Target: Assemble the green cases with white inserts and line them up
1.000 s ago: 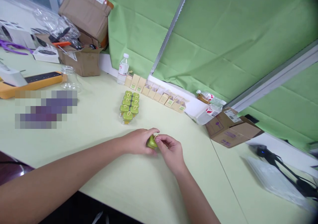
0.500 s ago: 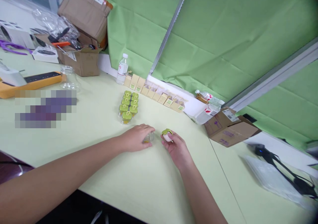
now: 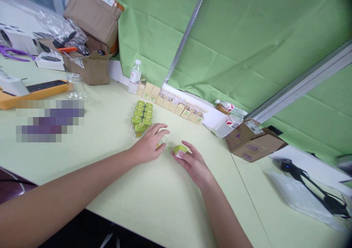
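Note:
My right hand (image 3: 194, 164) holds a small green-topped piece with a white lower part (image 3: 180, 150), pinched between thumb and fingers. It looks like a cap or lid. To its left, my left hand (image 3: 151, 143) has its fingers spread over a small clear container (image 3: 164, 141) with a little yellow in it. The hand partly hides that container, and whether the fingers touch it is hard to see. Just beyond my left hand, several small clear jars with green lids (image 3: 139, 127) stand in two rows on the table.
A row of small open cream boxes (image 3: 167, 102) lines the back of the table beside an upright water bottle (image 3: 134, 77). Cartons (image 3: 249, 141) and lying bottles (image 3: 231, 125) are at the right. Leftward are a glass jar (image 3: 74, 87) and an orange power strip (image 3: 46, 89).
My left hand has moved up and left, its fingers spreading, and the clear container is also farther left. My right hand has shifted slightly left, turning the green-topped piece; its index finger has lifted.

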Action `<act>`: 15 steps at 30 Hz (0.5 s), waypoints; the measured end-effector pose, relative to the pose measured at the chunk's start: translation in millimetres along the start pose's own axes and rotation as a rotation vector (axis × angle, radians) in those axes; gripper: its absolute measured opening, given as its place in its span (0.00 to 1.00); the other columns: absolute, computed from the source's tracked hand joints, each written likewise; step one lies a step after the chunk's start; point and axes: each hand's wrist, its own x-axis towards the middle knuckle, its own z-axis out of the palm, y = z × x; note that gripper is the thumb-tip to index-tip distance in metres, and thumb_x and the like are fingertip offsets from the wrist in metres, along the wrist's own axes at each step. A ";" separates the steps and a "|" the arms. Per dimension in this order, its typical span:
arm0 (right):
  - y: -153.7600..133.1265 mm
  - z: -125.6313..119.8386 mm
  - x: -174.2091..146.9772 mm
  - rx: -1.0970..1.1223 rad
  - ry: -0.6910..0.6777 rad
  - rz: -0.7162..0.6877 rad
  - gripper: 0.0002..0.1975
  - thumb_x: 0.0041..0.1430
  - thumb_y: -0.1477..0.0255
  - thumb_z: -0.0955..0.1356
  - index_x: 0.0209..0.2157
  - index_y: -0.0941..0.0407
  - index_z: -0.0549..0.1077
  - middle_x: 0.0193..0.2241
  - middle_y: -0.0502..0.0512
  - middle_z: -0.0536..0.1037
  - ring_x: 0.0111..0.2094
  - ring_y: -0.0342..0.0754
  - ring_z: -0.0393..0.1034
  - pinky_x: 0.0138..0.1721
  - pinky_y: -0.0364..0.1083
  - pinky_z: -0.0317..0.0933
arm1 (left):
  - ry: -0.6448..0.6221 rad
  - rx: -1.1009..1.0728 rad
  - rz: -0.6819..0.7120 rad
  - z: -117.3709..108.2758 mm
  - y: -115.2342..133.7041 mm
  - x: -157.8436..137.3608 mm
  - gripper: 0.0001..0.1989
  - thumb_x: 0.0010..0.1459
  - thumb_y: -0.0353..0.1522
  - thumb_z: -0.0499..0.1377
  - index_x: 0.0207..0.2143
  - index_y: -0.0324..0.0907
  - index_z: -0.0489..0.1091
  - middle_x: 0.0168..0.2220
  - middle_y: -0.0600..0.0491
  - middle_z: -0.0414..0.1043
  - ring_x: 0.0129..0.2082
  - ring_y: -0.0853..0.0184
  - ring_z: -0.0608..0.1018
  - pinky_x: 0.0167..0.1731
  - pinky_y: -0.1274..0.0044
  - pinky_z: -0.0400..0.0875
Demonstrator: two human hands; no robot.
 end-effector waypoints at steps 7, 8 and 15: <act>4.6 15.0 -4.1 -0.169 -0.178 -0.102 0.34 0.46 0.72 0.79 0.54 0.48 0.67 0.38 0.51 0.79 0.41 0.49 0.74 0.49 0.51 0.65 | -0.087 -0.167 0.263 -9.7 22.4 1.0 0.23 0.55 0.24 0.57 0.54 0.43 0.66 0.55 0.45 0.66 0.59 0.57 0.67 0.59 0.64 0.65; 3.6 16.7 -5.0 -0.194 -0.223 -0.118 0.31 0.47 0.71 0.78 0.52 0.49 0.69 0.37 0.51 0.79 0.41 0.50 0.74 0.48 0.51 0.65 | -0.114 -0.171 0.276 -10.3 24.1 0.4 0.27 0.53 0.23 0.57 0.56 0.43 0.65 0.56 0.45 0.66 0.59 0.56 0.66 0.59 0.63 0.64; -2.1 19.9 -9.5 -0.299 -0.389 -0.178 0.21 0.54 0.68 0.75 0.50 0.51 0.74 0.46 0.53 0.77 0.47 0.52 0.71 0.49 0.52 0.65 | -0.277 -0.171 0.318 -13.2 31.8 -0.3 0.30 0.48 0.21 0.57 0.55 0.45 0.67 0.54 0.48 0.69 0.53 0.57 0.71 0.57 0.64 0.65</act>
